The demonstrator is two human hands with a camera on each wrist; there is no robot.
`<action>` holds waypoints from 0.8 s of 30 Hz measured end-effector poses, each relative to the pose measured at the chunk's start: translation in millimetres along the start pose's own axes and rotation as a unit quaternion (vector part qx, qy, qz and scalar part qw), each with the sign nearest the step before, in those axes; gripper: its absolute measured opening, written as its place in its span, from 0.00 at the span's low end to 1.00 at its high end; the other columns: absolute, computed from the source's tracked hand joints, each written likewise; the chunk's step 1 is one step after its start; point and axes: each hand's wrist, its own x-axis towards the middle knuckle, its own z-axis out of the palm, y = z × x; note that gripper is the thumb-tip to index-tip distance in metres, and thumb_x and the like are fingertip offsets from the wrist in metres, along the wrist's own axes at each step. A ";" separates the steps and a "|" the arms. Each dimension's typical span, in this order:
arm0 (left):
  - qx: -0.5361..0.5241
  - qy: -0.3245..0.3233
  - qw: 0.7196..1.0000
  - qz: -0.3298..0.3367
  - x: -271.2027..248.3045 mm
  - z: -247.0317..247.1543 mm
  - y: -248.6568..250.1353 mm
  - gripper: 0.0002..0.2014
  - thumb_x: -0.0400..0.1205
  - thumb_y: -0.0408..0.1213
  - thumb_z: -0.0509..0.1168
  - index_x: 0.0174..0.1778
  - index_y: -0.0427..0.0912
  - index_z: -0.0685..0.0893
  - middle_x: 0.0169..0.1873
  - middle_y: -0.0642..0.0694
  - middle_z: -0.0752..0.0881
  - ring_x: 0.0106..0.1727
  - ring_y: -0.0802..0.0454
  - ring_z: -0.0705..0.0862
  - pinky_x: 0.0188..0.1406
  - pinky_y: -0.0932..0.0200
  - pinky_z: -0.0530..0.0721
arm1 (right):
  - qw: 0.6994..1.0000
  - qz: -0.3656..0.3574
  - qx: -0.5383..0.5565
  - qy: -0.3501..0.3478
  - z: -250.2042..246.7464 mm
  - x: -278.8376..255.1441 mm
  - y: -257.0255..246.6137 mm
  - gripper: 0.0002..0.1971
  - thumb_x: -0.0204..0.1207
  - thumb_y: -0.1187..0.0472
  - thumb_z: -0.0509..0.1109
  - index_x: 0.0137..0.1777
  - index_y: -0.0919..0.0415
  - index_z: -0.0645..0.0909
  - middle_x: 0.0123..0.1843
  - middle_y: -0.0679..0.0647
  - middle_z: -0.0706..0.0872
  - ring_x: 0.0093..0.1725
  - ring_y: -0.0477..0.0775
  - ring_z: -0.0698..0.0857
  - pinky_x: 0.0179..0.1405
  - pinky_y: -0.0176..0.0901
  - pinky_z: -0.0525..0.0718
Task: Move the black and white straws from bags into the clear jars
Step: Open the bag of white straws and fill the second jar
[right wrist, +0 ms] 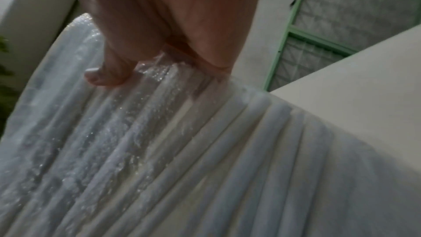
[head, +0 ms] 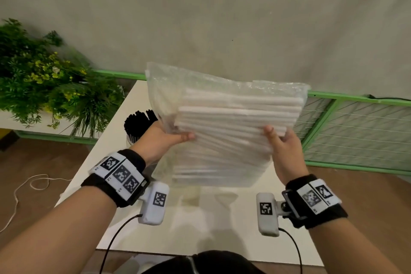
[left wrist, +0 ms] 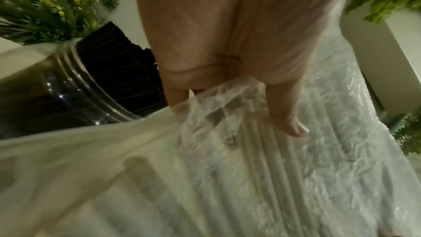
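A white table (head: 115,162) stands in front of the person, and behind it there is a green frame with wire mesh (head: 355,127) along the pale wall. On the left, a bush of green plants with small yellow flowers (head: 44,80) sits on a low ledge.

Above the table, both hands hold up a large clear plastic bag (head: 200,82). The bag is full of white straws (head: 233,118), which lie across it in rows, from side to side in the head view. The bag is lifted off the table surface and its shadow falls below it.

The left hand (head: 164,138) grips the left edge of the bag, with the thumb on the near face and the fingers behind; in the left wrist view the plastic is bunched between thumb and fingers (left wrist: 177,93). The right hand (head: 282,147) grasps the right lower part of the bag in the same way, thumb in front.

Just behind the left hand stands a clear jar (left wrist: 68,86) on the table, with black straws (head: 138,122) upright in it. Their tips rise above the threaded rim.
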 end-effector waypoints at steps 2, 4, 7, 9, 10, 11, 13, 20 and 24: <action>-0.022 0.018 1.000 0.010 1.0 -2.1 0.0 0.19 0.73 0.28 0.70 0.61 0.36 0.82 0.51 0.50 0.91 0.55 0.54 0.89 0.48 0.67 0.85 | 1.000 -0.026 0.005 -0.006 1.1 2.0 -8.6 0.25 0.70 0.47 0.73 0.59 0.66 0.78 0.53 0.55 0.90 0.56 0.53 0.89 0.57 0.52 0.86; -0.012 0.041 0.999 0.010 1.9 -3.9 -0.8 0.17 0.75 0.29 0.71 0.60 0.34 0.83 0.51 0.50 0.91 0.54 0.55 0.89 0.46 0.69 0.85 | 0.999 -0.038 0.002 -0.008 3.9 4.5 -14.6 0.18 0.71 0.50 0.72 0.54 0.63 0.77 0.47 0.48 0.90 0.50 0.48 0.89 0.53 0.48 0.87; 0.022 0.045 0.999 -0.016 1.7 -5.5 -8.9 0.14 0.75 0.33 0.72 0.57 0.43 0.85 0.48 0.56 0.91 0.55 0.57 0.88 0.54 0.66 0.85 | 1.000 -0.019 -0.005 -0.024 8.3 4.1 -7.2 0.24 0.72 0.52 0.71 0.63 0.66 0.78 0.57 0.55 0.89 0.58 0.52 0.88 0.60 0.52 0.86; 0.020 0.069 0.997 -0.009 0.6 -6.1 -13.3 0.12 0.76 0.34 0.71 0.54 0.45 0.86 0.49 0.53 0.91 0.54 0.56 0.88 0.59 0.59 0.85 | 1.000 -0.015 -0.003 -0.018 11.0 1.8 -6.9 0.24 0.73 0.53 0.70 0.66 0.66 0.78 0.59 0.56 0.88 0.58 0.50 0.88 0.59 0.46 0.86; 0.014 0.080 0.997 -0.001 0.7 -6.8 -14.4 0.12 0.75 0.36 0.72 0.55 0.46 0.86 0.50 0.51 0.91 0.55 0.55 0.88 0.60 0.57 0.84 | 1.000 -0.020 0.003 -0.015 11.5 2.2 -8.1 0.23 0.73 0.54 0.70 0.66 0.66 0.78 0.58 0.55 0.88 0.57 0.48 0.88 0.56 0.42 0.87; 0.009 0.085 0.996 0.002 1.8 -8.7 -16.8 0.14 0.74 0.39 0.72 0.55 0.46 0.86 0.53 0.49 0.90 0.57 0.53 0.88 0.60 0.55 0.83 | 1.000 -0.020 0.010 -0.011 11.6 3.3 -7.5 0.23 0.74 0.54 0.69 0.66 0.65 0.77 0.57 0.54 0.89 0.56 0.48 0.88 0.54 0.40 0.87; 0.017 0.068 0.997 -0.017 0.9 -10.6 -21.2 0.18 0.71 0.44 0.72 0.56 0.44 0.87 0.55 0.48 0.90 0.60 0.50 0.86 0.64 0.52 0.81 | 1.000 -0.010 0.015 -0.005 12.2 2.9 -4.7 0.25 0.74 0.51 0.70 0.67 0.64 0.77 0.58 0.54 0.89 0.57 0.49 0.88 0.58 0.45 0.86; 0.014 0.058 0.998 -0.036 -9.1 -6.9 -34.7 0.20 0.78 0.46 0.68 0.65 0.47 0.83 0.60 0.51 0.87 0.63 0.55 0.84 0.69 0.51 0.78 | 1.000 0.001 0.011 -0.004 11.2 -5.7 6.4 0.27 0.74 0.42 0.70 0.66 0.60 0.77 0.64 0.56 0.86 0.65 0.54 0.84 0.70 0.58 0.78; 0.027 0.083 0.995 -0.052 -13.5 -3.9 -38.7 0.17 0.76 0.52 0.66 0.58 0.51 0.85 0.54 0.52 0.90 0.57 0.57 0.87 0.65 0.51 0.82 | 1.000 0.002 -0.010 -0.017 11.7 -11.1 9.5 0.28 0.76 0.39 0.68 0.68 0.57 0.78 0.63 0.57 0.86 0.65 0.58 0.84 0.69 0.65 0.78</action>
